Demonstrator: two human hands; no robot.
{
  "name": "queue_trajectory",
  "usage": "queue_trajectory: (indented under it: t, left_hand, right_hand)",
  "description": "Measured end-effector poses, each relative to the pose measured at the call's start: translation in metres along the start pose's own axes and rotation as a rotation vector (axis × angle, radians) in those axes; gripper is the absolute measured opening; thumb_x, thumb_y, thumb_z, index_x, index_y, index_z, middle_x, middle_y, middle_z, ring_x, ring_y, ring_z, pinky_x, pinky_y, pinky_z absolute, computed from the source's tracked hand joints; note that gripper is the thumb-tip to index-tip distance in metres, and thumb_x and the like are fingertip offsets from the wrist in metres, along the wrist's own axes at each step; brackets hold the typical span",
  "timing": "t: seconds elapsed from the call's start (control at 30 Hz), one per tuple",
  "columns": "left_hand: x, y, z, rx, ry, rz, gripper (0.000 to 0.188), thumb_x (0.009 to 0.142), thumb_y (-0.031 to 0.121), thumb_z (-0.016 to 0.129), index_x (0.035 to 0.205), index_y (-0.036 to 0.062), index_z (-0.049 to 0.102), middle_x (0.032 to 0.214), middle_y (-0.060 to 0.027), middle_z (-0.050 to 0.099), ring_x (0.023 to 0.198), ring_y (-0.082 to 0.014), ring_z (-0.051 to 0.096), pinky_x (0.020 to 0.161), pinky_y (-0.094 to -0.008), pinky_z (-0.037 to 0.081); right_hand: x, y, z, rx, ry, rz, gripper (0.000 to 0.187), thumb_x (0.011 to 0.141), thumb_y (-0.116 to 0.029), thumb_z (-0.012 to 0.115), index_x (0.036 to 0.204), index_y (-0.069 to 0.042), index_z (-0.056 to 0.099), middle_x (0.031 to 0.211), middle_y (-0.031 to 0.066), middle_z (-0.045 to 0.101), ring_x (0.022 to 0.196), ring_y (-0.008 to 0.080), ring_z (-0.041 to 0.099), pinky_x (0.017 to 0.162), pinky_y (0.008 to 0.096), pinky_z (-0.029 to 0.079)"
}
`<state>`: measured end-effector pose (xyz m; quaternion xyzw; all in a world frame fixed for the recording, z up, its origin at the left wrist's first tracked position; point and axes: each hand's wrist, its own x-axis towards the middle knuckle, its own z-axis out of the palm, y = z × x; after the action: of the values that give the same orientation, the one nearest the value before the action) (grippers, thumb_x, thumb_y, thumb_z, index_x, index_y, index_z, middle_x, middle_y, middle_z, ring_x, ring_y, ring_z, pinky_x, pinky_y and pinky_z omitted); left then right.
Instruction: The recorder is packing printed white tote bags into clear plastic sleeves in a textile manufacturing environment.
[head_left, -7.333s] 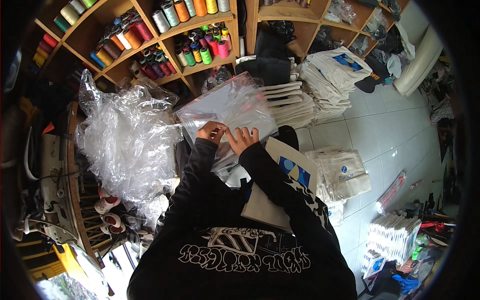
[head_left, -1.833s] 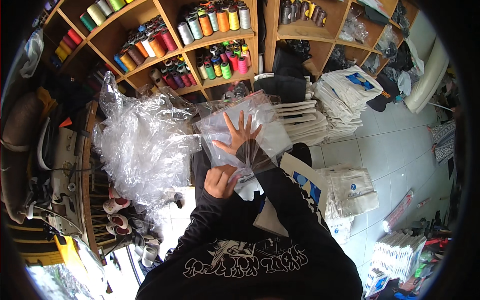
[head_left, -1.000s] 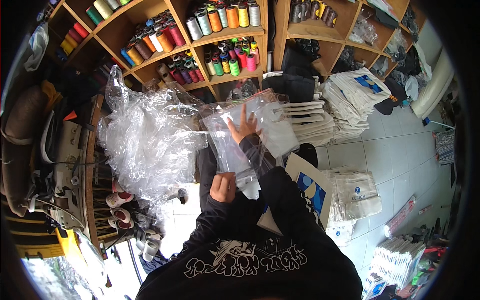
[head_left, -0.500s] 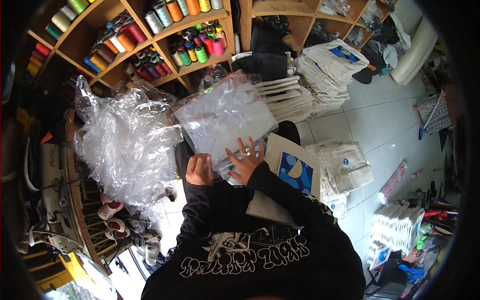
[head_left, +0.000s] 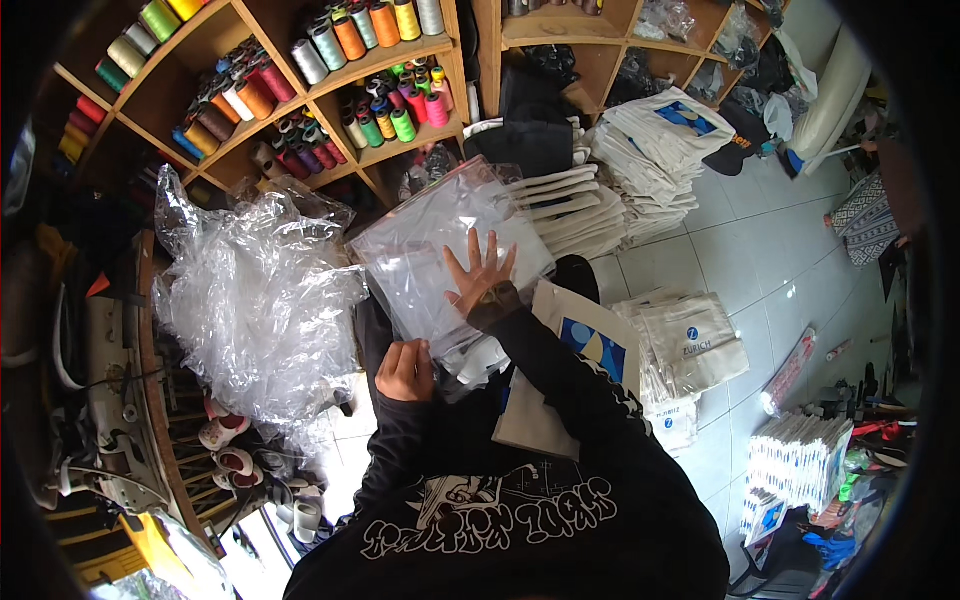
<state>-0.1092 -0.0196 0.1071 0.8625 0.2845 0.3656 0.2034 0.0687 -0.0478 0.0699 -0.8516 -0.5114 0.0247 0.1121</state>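
A stack of clear plastic bags [head_left: 410, 265] lies in front of me, its near edge crumpled. My right hand [head_left: 482, 272] rests on top, fingers spread wide and palm down. Curled at the near left corner is my left hand [head_left: 405, 371], its thumb and fingers pinching the plastic edge. Beneath my right forearm lies a cream tote bag [head_left: 535, 415] with a blue and yellow geometric print, partly covered by the sleeve.
To the left rises a big heap of crumpled clear plastic [head_left: 260, 310]. Wooden shelves [head_left: 385, 50] with coloured thread spools stand ahead. Piled cream tote bags [head_left: 650, 150] stand at the far right; more printed bags [head_left: 690, 340] lie on the tiled floor [head_left: 770, 235].
My right hand has slid up and away across the plastic bags. My left hand has drawn slightly nearer to me, and the near plastic edge has shifted with it.
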Motion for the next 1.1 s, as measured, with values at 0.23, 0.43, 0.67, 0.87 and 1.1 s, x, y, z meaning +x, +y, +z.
queue_trajectory:
  t: [0.23,0.43,0.67,0.87,1.1]
  left_hand:
    - [-0.001,0.002,0.0,-0.012,-0.014,-0.011,0.002,0.078,0.003,0.057,0.076,0.0016,0.056,0.07,-0.013,0.055,0.058,-0.0303,0.056,0.051,-0.0352,0.044]
    - [0.0,0.002,-0.001,0.017,0.01,0.008,0.005,0.075,0.003,0.06,0.074,0.002,0.056,0.068,-0.0103,0.054,0.056,-0.028,0.055,0.05,-0.0333,0.044]
    - [-0.005,0.004,0.006,-0.03,-0.008,0.0,0.004,0.075,0.002,0.06,0.076,0.0021,0.055,0.068,-0.0116,0.054,0.056,-0.0292,0.055,0.051,-0.0337,0.044]
    - [0.003,-0.002,0.016,-0.062,0.054,-0.06,0.012,0.075,-0.002,0.057,0.087,0.0012,0.058,0.072,-0.0123,0.055,0.059,-0.0247,0.055,0.052,-0.0313,0.044]
    - [0.009,-0.004,0.02,-0.056,-0.004,0.033,0.015,0.071,0.0,0.06,0.085,0.0046,0.058,0.075,-0.0076,0.056,0.063,-0.0223,0.054,0.058,-0.0314,0.043]
  right_hand:
    - [0.015,0.011,0.001,-0.031,0.027,0.109,0.074,0.073,-0.039,0.061,0.136,-0.019,0.027,0.139,0.0295,0.006,0.126,0.0488,0.013,0.091,0.0617,0.026]
    - [0.012,0.014,-0.017,-0.064,-0.01,0.228,0.069,0.077,-0.041,0.055,0.136,-0.017,0.028,0.139,0.0284,0.007,0.126,0.0484,0.013,0.093,0.0614,0.025]
    - [0.01,0.035,0.017,0.109,0.231,-0.064,0.06,0.081,-0.036,0.051,0.132,-0.011,0.032,0.132,0.0321,0.026,0.127,0.0429,0.02,0.099,0.0501,0.025]
    - [-0.061,0.016,-0.031,0.451,-0.525,-0.379,0.042,0.078,-0.019,0.056,0.117,-0.005,0.047,0.114,0.0217,0.051,0.105,0.0357,0.05,0.089,0.0381,0.041]
    - [-0.196,0.1,-0.067,0.404,0.077,0.424,0.056,0.081,-0.046,0.052,0.116,-0.002,0.046,0.111,0.022,0.054,0.102,0.0329,0.054,0.085,0.0359,0.042]
